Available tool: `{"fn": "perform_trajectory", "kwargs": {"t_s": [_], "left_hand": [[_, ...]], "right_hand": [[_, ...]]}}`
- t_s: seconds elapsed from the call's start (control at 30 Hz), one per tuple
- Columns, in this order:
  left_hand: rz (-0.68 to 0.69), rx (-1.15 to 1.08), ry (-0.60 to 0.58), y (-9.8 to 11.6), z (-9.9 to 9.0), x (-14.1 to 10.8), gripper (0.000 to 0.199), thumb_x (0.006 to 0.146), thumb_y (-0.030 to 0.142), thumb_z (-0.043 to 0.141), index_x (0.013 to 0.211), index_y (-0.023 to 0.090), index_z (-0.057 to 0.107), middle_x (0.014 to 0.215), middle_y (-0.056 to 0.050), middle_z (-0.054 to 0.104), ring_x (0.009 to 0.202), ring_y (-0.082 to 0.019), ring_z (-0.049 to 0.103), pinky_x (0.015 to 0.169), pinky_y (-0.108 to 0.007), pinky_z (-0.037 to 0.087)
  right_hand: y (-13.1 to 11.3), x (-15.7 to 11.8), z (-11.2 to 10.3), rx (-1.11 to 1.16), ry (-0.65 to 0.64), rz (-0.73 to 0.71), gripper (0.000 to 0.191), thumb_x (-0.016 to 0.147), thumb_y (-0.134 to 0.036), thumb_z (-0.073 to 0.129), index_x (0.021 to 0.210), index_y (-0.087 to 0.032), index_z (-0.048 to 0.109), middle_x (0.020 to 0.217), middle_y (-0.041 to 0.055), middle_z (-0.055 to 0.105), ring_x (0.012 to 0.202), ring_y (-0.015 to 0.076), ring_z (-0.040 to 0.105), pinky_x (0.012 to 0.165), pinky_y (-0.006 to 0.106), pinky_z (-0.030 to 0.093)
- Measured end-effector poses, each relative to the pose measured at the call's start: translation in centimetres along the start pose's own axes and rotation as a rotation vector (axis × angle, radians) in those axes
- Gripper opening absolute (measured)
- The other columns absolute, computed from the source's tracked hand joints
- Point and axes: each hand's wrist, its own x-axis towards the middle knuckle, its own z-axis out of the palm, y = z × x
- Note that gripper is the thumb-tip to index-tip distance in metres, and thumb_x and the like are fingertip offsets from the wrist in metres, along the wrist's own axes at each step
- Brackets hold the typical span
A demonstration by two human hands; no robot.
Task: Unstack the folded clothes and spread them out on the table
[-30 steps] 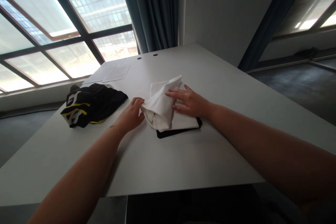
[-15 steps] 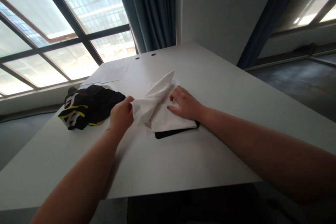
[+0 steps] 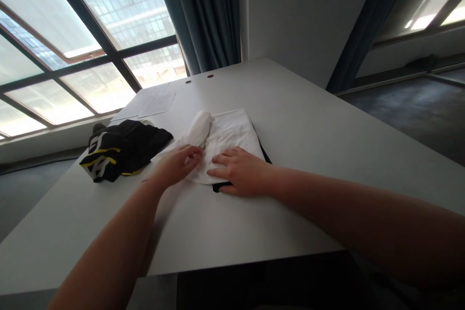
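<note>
A white cloth point(image 3: 234, 126) lies folded in a rough rectangle in the middle of the table, with a loose, puffed fold along its left side. A black layer point(image 3: 266, 154) peeks out from under its right and near edges. My right hand point(image 3: 243, 170) rests flat on the near part of the cloth, fingers spread. At the fold on the left, my left hand point(image 3: 178, 164) has its fingers curled in and seems to pinch the fabric; the fingertips are partly hidden. To its left lies a crumpled black garment point(image 3: 132, 143) with yellow stripes and white markings.
The white table point(image 3: 232, 232) has its near edge just in front of me. Sheets of paper point(image 3: 158, 102) lie at the back left, near two round holes. Windows and a blue curtain point(image 3: 205, 19) stand behind, beside a grey wall point(image 3: 301, 14).
The white cloth's raised flap has come down and lies to the left. My left hand has moved right onto the fold; my right hand has shifted down and left and now lies flatter.
</note>
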Motion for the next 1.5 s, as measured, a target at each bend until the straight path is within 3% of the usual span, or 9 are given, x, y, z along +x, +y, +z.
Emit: {"fn": "perform_trajectory", "kwargs": {"t_s": [0.2, 0.33, 0.5, 0.73, 1.0, 1.1, 1.27, 1.4, 1.5], "left_hand": [[0.07, 0.049, 0.0, 0.6, 3.3, 0.8, 0.034, 0.096, 0.029, 0.049, 0.126, 0.019, 0.063, 0.137, -0.012, 0.062, 0.131, -0.026, 0.058, 0.121, -0.048, 0.043], [0.089, 0.016, 0.007, -0.7, 3.3, 0.7, 0.05, 0.093, 0.03, 0.053, 0.141, 0.018, 0.054, 0.15, -0.013, 0.054, 0.143, -0.027, 0.05, 0.126, -0.048, 0.038], [0.056, -0.063, -0.062, -1.0, 2.3, 0.5, 0.048, 0.091, 0.042, 0.059, 0.132, 0.018, 0.06, 0.114, -0.009, 0.071, 0.106, -0.023, 0.067, 0.097, -0.037, 0.056], [0.176, -0.007, -0.1, 0.4, 1.4, 0.4, 0.021, 0.096, 0.037, 0.052, 0.088, 0.021, 0.064, 0.089, -0.003, 0.067, 0.083, -0.018, 0.062, 0.078, -0.029, 0.048], [0.089, 0.029, 0.217, 0.6, 0.7, -0.3, 0.025, 0.098, 0.041, 0.049, 0.104, 0.021, 0.064, 0.09, -0.004, 0.067, 0.084, -0.02, 0.061, 0.08, -0.031, 0.047], [0.024, -0.099, 0.425, 0.6, 0.7, -0.4, 0.027, 0.099, 0.043, 0.052, 0.109, 0.021, 0.064, 0.091, -0.003, 0.067, 0.079, -0.017, 0.06, 0.076, -0.028, 0.046], [-0.17, -0.556, 0.761, -0.6, 1.0, 0.3, 0.032, 0.098, 0.052, 0.059, 0.091, 0.02, 0.057, 0.075, 0.003, 0.056, 0.069, -0.011, 0.051, 0.066, -0.022, 0.041], [-0.129, -0.875, 0.796, -1.3, 0.7, 0.9, 0.047, 0.088, 0.064, 0.071, 0.089, 0.021, 0.054, 0.073, 0.005, 0.055, 0.065, -0.01, 0.05, 0.061, -0.02, 0.043], [-0.084, -1.024, 0.826, 0.4, 0.0, 0.5, 0.042, 0.09, 0.06, 0.07, 0.091, 0.023, 0.051, 0.098, -0.002, 0.07, 0.081, -0.012, 0.062, 0.07, -0.02, 0.05]], "right_hand": [[-0.1, 0.4, 0.3, 0.173, -0.031, 0.093, 0.017, 0.096, -0.031, 0.065, 0.103, -0.016, 0.07, 0.103, 0.0092, 0.066, 0.092, 0.0206, 0.06, 0.084, 0.033, 0.043], [0.9, 0.1, 0.5, 0.397, 0.104, 0.053, 0.009, 0.097, -0.021, 0.058, 0.095, -0.016, 0.065, 0.091, 0.005, 0.066, 0.082, 0.0157, 0.057, 0.078, 0.028, 0.041], [0.4, 0.0, 0.1, 0.429, 0.368, 0.039, 0.015, 0.102, -0.025, 0.051, 0.092, -0.017, 0.059, 0.085, 0.0037, 0.062, 0.073, 0.0132, 0.051, 0.072, 0.026, 0.041], [-3.4, -1.0, -2.2, 0.053, 0.452, -0.328, 0.047, 0.097, -0.014, 0.043, 0.14, -0.031, 0.053, 0.083, 0.0, 0.059, 0.071, 0.0152, 0.05, 0.071, 0.031, 0.042], [-3.2, -0.4, 0.1, 0.091, 0.546, -0.208, 0.086, 0.095, -0.01, 0.041, 0.167, -0.022, -0.006, 0.079, -0.0027, 0.058, 0.065, 0.0142, 0.048, 0.064, 0.027, 0.042], [-2.6, -0.4, 0.0, 0.054, 0.534, -0.084, 0.079, 0.098, -0.013, 0.042, 0.167, -0.021, 0.005, 0.087, 0.0003, 0.063, 0.069, 0.0137, 0.052, 0.066, 0.026, 0.045], [-1.6, -0.3, -0.3, -0.077, 0.336, 0.2, 0.052, 0.095, -0.029, 0.063, 0.146, -0.023, 0.057, 0.126, 0.0131, 0.061, 0.106, 0.0253, 0.059, 0.093, 0.04, 0.05], [0.5, 0.2, 0.6, 0.08, 0.152, 0.43, 0.041, 0.094, -0.023, 0.062, 0.136, -0.018, 0.064, 0.116, 0.0109, 0.067, 0.101, 0.023, 0.064, 0.093, 0.035, 0.05], [1.6, 0.4, 1.2, 0.174, 0.093, 0.475, 0.038, 0.093, -0.02, 0.061, 0.131, -0.018, 0.064, 0.106, 0.008, 0.07, 0.097, 0.0223, 0.066, 0.092, 0.034, 0.051]]}}
